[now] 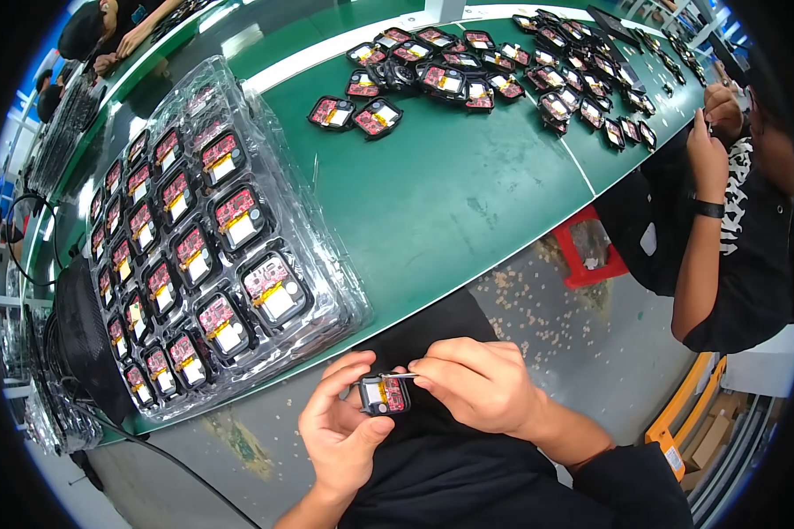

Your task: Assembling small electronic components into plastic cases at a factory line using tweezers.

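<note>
- The left hand (340, 432) clamps a small black case (385, 397) by its sides, just off the green table (441, 220).
- The right hand (481, 385) pinches a slim metal tool (400, 376) at the case's upper edge; contact is unclear.
- Similar cases (235, 220) fill a plastic tray (337, 286) at left.

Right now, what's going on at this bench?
The person's left hand holds a small black-cased unit, red circuit board showing, while the right hand holds a thin metal tool at its upper edge. Similar units sit in a clear plastic tray on the green table; more lie piled farther along. Another person is at the right.
</note>
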{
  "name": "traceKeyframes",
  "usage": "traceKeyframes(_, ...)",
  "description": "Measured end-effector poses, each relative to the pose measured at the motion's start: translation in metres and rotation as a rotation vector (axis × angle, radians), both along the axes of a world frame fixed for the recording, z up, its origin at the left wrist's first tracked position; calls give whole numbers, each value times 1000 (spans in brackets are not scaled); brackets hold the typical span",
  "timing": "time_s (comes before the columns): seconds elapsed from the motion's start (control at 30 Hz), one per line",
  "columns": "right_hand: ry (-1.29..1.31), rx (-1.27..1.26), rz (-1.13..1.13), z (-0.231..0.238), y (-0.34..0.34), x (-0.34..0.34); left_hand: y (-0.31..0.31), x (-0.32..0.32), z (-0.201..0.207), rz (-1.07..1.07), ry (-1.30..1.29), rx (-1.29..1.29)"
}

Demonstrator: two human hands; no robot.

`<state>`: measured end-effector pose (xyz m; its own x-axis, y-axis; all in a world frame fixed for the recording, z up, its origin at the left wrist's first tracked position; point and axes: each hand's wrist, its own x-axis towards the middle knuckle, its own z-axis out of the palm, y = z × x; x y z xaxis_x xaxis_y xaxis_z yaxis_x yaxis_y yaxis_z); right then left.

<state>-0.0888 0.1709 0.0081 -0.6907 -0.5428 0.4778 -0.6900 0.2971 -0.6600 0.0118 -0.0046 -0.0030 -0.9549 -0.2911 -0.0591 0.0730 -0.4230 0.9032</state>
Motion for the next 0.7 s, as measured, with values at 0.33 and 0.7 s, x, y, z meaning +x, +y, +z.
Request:
traceKeyframes(0.33, -7, -20, -38, -6, -1, 8, 3, -3, 6, -35, -19, 31)
traceKeyframes(0.7, -6, -46, 56, 10, 1, -13, -7, 3, 24, -112, 108, 63)
